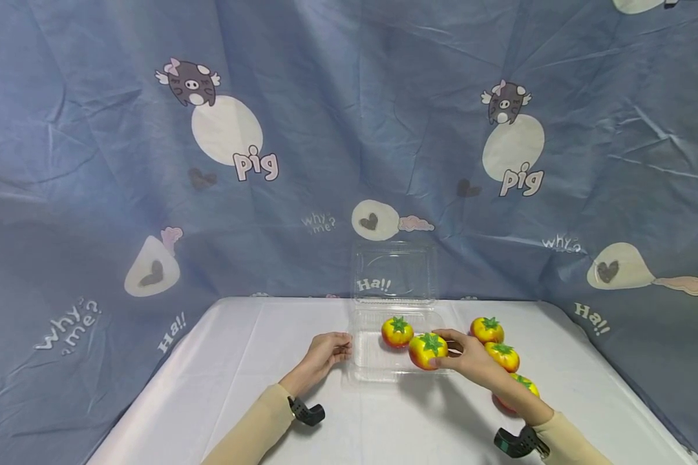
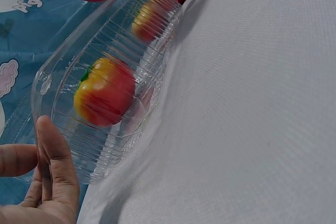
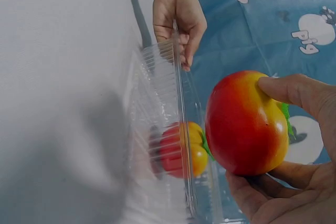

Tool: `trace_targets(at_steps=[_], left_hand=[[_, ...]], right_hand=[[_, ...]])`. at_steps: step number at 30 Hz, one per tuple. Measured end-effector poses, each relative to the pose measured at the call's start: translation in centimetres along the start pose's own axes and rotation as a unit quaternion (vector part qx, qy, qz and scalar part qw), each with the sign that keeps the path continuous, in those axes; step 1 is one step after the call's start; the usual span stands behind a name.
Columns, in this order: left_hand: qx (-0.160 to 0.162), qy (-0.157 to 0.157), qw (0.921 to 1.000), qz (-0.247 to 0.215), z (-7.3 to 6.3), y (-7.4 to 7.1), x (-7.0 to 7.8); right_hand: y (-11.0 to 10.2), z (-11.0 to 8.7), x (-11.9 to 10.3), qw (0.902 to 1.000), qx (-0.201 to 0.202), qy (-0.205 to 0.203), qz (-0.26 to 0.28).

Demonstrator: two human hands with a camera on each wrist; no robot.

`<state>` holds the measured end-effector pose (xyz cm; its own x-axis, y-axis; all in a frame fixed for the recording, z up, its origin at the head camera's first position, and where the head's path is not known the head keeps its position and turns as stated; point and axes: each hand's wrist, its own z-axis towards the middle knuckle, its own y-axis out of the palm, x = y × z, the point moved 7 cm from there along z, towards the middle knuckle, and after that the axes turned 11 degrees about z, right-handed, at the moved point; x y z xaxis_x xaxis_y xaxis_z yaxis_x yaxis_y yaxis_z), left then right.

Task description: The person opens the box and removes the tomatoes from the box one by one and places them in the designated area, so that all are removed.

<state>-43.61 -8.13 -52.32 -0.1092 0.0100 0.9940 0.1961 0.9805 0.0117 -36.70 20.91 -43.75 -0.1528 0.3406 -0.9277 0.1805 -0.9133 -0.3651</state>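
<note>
My right hand [image 1: 468, 356] grips a red-and-yellow toy tomato [image 1: 428, 351] with a green leafy top, thumb on one side and fingers on the other. In the right wrist view that tomato [image 3: 247, 123] is above the rim of a clear plastic clamshell box [image 1: 369, 371]. Inside the box sits another toy tomato [image 1: 397, 332], seen through the ribbed wall in the left wrist view. My left hand [image 1: 324, 355] pinches the box's left rim between thumb and fingers, as the left wrist view shows [image 2: 55, 174].
The box's transparent lid [image 1: 394, 274] stands raised at the back, against a blue printed cloth [image 1: 326, 129]. Three more toy tomatoes lie in a row on the white table [image 1: 256, 361] to the right, the nearest one [image 1: 526, 385] partly behind my right forearm.
</note>
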Motion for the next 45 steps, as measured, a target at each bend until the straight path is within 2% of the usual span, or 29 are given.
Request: trace_targets(at_steps=[16, 28, 37, 42, 45], left_hand=[[-0.001, 0.002, 1.0000, -0.001, 0.0, -0.2, 0.0], [-0.004, 0.005, 1.0000, 0.001, -0.2, -0.2, 0.1], [0.004, 0.002, 1.0000, -0.003, -0.1, -0.3, 0.3], [-0.015, 0.008, 0.9999, 0.000, -1.5, 0.2, 1.7], [-0.023, 0.008, 0.9997, 0.001, -1.4, 0.3, 1.6]], right_hand=[[-1.7, -3.2, 0.9, 0.9995, 0.006, 0.028, 0.015], [-2.3, -6.2, 1.7, 0.9988, -0.034, 0.015, 0.030], [-3.1, -7.9, 2.8, 0.9981, -0.013, 0.052, 0.029], [-3.5, -9.1, 3.6, 0.9976, -0.005, 0.068, 0.008], [-3.9, -9.9, 4.4, 0.9950, 0.009, 0.099, -0.012]])
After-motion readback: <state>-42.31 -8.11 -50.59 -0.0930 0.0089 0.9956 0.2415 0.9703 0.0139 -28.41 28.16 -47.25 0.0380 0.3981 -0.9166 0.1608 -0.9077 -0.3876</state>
